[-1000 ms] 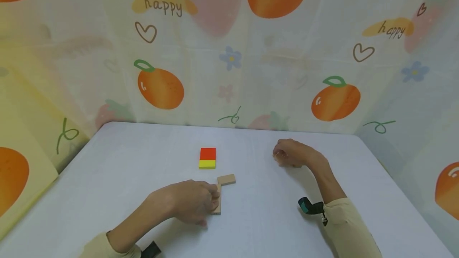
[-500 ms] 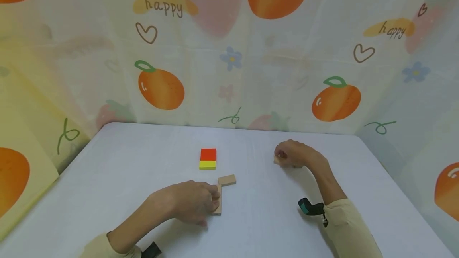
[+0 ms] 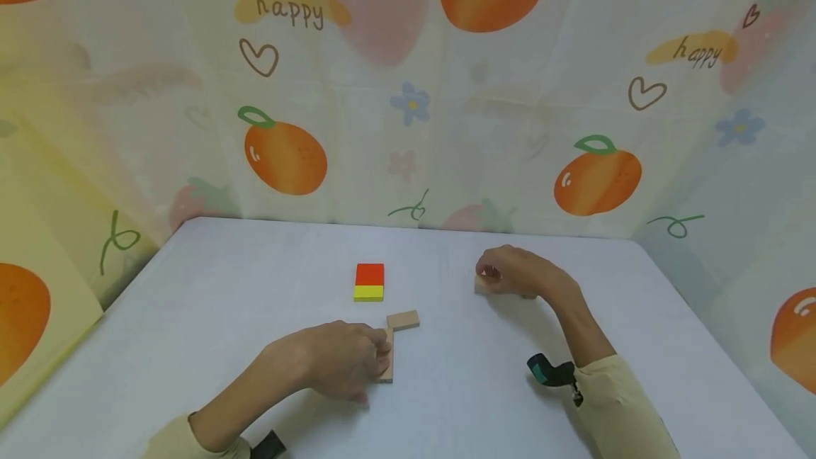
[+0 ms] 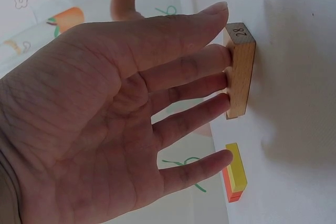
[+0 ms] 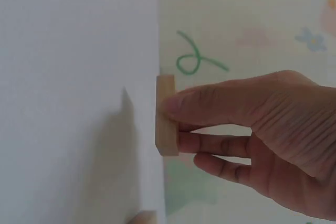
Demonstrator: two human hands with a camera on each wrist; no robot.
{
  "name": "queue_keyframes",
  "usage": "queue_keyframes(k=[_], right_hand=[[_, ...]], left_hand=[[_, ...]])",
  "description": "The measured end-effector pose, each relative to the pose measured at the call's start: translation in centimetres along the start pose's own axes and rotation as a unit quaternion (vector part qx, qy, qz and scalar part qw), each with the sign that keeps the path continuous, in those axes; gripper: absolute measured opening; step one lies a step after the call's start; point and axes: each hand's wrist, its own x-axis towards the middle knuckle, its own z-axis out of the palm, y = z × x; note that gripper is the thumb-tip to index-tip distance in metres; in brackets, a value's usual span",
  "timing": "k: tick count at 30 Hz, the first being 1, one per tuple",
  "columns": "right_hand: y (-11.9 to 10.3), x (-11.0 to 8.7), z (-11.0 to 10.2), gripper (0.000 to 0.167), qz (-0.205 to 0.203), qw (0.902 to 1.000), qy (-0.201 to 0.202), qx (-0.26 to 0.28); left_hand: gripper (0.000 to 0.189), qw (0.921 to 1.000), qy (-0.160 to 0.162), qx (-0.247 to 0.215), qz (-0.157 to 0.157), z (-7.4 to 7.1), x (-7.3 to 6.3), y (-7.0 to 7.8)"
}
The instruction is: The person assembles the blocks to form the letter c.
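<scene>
In the head view my left hand (image 3: 341,358) rests on a plain wooden block (image 3: 386,374) at the table's middle front. The left wrist view shows its fairly straight fingers touching this wooden block (image 4: 241,74), marked 28 on its end, with the thumb near that end. A second wooden block (image 3: 403,320) lies flat just beyond it. Farther back on the right, my right hand (image 3: 519,273) pinches another wooden block (image 3: 482,285) between thumb and fingers. The right wrist view has that wooden block (image 5: 166,129) over the white surface, thumb across its near face.
A red block (image 3: 370,274) and a yellow block (image 3: 368,293) lie together behind the left hand. Part of one more wooden block (image 5: 144,217) shows near the right hand. A fruit-printed cloth (image 3: 459,161) hangs behind the white table (image 3: 268,268).
My right hand has shifted slightly left, and the wooden block in its fingers now shows more plainly. The left hand and the blocks near it stay where they were.
</scene>
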Motion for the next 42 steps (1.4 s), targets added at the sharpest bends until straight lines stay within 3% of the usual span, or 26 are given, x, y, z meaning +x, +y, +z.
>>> queue_keyframes(k=[7, 15, 25, 32, 37, 42], right_hand=[[-3.1, -0.2, -0.6, 0.019, -0.082, 0.9965, 0.014, -0.007], [-5.8, -0.1, -0.5, 0.015, -0.132, 0.9903, 0.019, -0.041], [-7.5, 1.7, 2.3, 0.020, -0.138, 0.9889, -0.031, -0.046], [-7.9, 2.2, 3.4, 0.020, -0.118, 0.9902, -0.056, -0.049], [-8.1, 2.4, 3.7, 0.019, -0.127, 0.9895, -0.048, -0.050], [-8.1, 2.4, 3.7, 0.032, -0.103, 0.9927, -0.057, -0.023]], left_hand=[[0.040, 1.0000, -0.006, 0.001, 0.000, 0.0, 0.1, 0.0], [0.040, 0.9999, -0.013, 0.009, -0.006, -0.1, 0.2, 0.1], [0.045, 0.9985, -0.029, 0.046, -0.004, -0.1, 0.4, 0.1], [0.042, 0.9974, -0.017, 0.069, 0.011, 0.0, 0.2, 0.2], [0.036, 0.9997, -0.006, 0.022, 0.003, 0.0, 0.0, 0.0], [0.035, 1.0000, -0.004, -0.004, -0.004, 0.0, 0.0, 0.0]])
